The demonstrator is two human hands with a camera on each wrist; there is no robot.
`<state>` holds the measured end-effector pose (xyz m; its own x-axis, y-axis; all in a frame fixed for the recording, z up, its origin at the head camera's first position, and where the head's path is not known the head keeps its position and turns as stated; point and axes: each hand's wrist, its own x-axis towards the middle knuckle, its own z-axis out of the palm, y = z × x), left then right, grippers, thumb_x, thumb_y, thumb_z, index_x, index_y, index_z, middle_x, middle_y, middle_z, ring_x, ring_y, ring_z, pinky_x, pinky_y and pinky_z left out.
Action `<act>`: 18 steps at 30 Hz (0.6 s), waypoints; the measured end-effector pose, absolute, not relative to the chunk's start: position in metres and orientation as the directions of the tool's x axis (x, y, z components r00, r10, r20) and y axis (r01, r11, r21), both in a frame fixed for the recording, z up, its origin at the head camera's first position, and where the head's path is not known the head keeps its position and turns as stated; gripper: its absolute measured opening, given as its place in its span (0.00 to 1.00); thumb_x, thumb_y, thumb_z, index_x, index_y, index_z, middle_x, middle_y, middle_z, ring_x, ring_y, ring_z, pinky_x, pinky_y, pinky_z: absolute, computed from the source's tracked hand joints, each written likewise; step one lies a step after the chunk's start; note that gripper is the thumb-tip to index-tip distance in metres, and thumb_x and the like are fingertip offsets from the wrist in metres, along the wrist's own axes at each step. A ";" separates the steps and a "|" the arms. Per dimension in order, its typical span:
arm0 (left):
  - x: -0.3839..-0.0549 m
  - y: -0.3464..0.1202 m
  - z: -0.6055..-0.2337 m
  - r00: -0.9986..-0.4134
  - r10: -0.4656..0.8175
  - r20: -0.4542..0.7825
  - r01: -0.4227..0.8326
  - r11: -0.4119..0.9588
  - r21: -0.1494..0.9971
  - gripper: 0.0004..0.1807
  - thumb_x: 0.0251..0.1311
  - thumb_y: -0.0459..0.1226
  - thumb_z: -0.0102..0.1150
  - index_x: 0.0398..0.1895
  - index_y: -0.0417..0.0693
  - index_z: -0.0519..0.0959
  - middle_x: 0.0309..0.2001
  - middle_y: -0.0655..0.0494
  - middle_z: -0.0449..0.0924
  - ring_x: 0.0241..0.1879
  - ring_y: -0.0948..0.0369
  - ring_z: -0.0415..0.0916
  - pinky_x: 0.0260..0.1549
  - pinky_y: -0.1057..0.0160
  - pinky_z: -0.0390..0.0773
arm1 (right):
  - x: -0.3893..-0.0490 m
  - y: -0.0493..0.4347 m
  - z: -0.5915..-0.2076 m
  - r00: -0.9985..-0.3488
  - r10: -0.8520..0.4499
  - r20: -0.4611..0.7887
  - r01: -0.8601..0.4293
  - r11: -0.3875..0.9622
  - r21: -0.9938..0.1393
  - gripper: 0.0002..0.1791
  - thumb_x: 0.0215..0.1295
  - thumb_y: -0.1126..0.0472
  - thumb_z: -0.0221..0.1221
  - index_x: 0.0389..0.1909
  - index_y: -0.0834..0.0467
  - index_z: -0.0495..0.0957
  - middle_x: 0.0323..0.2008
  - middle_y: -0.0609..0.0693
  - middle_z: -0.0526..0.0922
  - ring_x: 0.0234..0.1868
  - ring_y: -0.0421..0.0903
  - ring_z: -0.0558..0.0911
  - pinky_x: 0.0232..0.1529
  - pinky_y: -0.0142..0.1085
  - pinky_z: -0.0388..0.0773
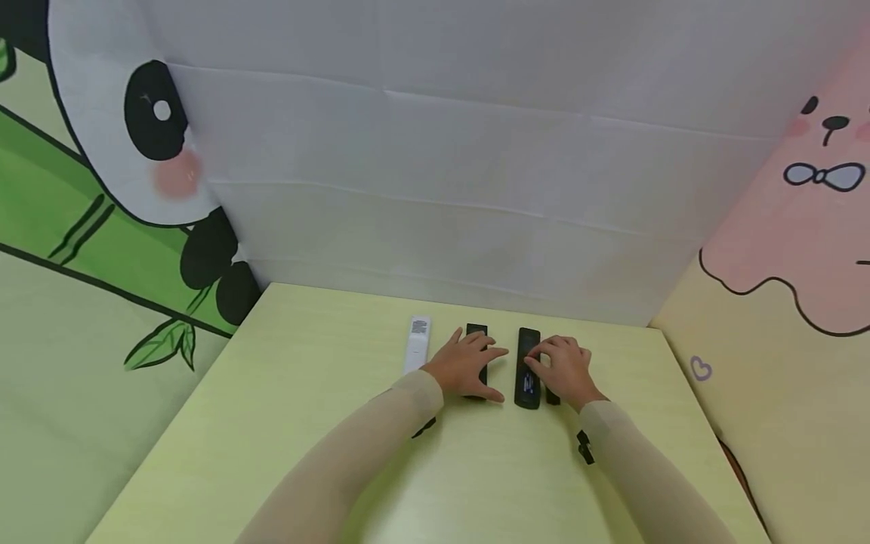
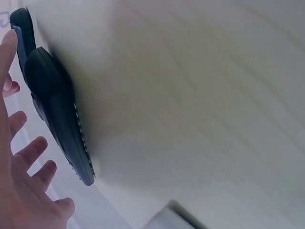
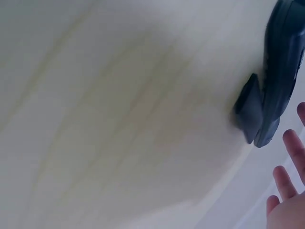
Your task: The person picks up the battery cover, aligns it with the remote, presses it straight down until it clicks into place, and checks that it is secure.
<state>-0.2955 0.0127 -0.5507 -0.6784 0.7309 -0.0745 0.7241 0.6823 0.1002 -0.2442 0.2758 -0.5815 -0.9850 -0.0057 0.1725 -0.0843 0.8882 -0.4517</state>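
Observation:
My left hand (image 1: 467, 366) is spread over a black remote control (image 1: 483, 375), which it partly hides. In the left wrist view its fingers are loosely extended and hold nothing. My right hand (image 1: 563, 370) hovers by a longer black remote (image 1: 528, 389), thumb and index fingertips overlapping its right edge; contact is unclear. Another dark remote (image 1: 553, 397) lies mostly hidden under the right hand. In the right wrist view, the relaxed fingers (image 3: 284, 183) appear apart from the black remotes (image 3: 281, 67). A white remote (image 1: 417, 351) lies left of the left hand.
The remotes lie side by side near the back of a pale yellow table (image 1: 326, 347). Behind it rises a white creased backdrop (image 1: 435, 242). Cartoon-printed panels stand at both sides, with a panda at left and a pink animal (image 1: 788, 242) at right.

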 end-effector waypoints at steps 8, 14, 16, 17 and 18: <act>-0.301 0.023 -0.559 -0.680 0.728 -0.083 0.720 0.685 0.110 0.56 0.68 0.79 0.71 0.95 0.75 0.67 0.93 0.58 0.68 0.97 0.52 0.58 0.98 0.32 0.52 | -0.240 0.288 -0.589 -0.987 0.005 0.161 -0.069 0.892 -0.448 0.12 0.87 0.49 0.70 0.53 0.52 0.95 0.70 0.64 0.88 0.80 0.73 0.75 0.75 0.77 0.65; -0.304 0.035 -0.565 -0.675 0.732 -0.093 0.723 0.681 0.116 0.57 0.66 0.78 0.74 0.95 0.75 0.67 0.93 0.58 0.68 0.96 0.52 0.59 0.98 0.33 0.52 | -0.235 0.298 -0.590 -0.991 0.037 0.132 -0.025 0.899 -0.438 0.12 0.88 0.51 0.69 0.53 0.53 0.95 0.69 0.64 0.88 0.80 0.72 0.74 0.74 0.74 0.66; -0.304 0.039 -0.566 -0.671 0.734 -0.100 0.726 0.679 0.113 0.57 0.66 0.78 0.74 0.95 0.76 0.67 0.94 0.58 0.67 0.97 0.51 0.59 0.98 0.33 0.51 | -0.234 0.301 -0.591 -0.992 0.044 0.120 -0.012 0.900 -0.435 0.12 0.88 0.52 0.68 0.53 0.54 0.95 0.68 0.64 0.88 0.80 0.73 0.74 0.72 0.73 0.66; -0.304 0.041 -0.567 -0.669 0.737 -0.101 0.728 0.676 0.109 0.57 0.66 0.78 0.74 0.95 0.76 0.66 0.94 0.58 0.67 0.97 0.51 0.59 0.98 0.33 0.52 | -0.234 0.303 -0.592 -0.992 0.046 0.116 -0.009 0.902 -0.432 0.11 0.88 0.52 0.68 0.52 0.54 0.95 0.68 0.64 0.88 0.80 0.73 0.74 0.72 0.73 0.66; -0.303 0.042 -0.567 -0.666 0.739 -0.100 0.731 0.674 0.110 0.57 0.65 0.78 0.74 0.95 0.76 0.67 0.94 0.58 0.67 0.97 0.51 0.59 0.98 0.33 0.52 | -0.233 0.305 -0.593 -0.993 0.048 0.111 -0.005 0.903 -0.430 0.11 0.88 0.52 0.68 0.52 0.54 0.95 0.68 0.64 0.88 0.80 0.73 0.74 0.72 0.72 0.66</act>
<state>-0.3033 0.0422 -0.5670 -0.6663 0.7389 -0.0999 0.7307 0.6738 0.1102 -0.2334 0.3050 -0.5935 -0.9927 0.0477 0.1106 -0.0046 0.9026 -0.4304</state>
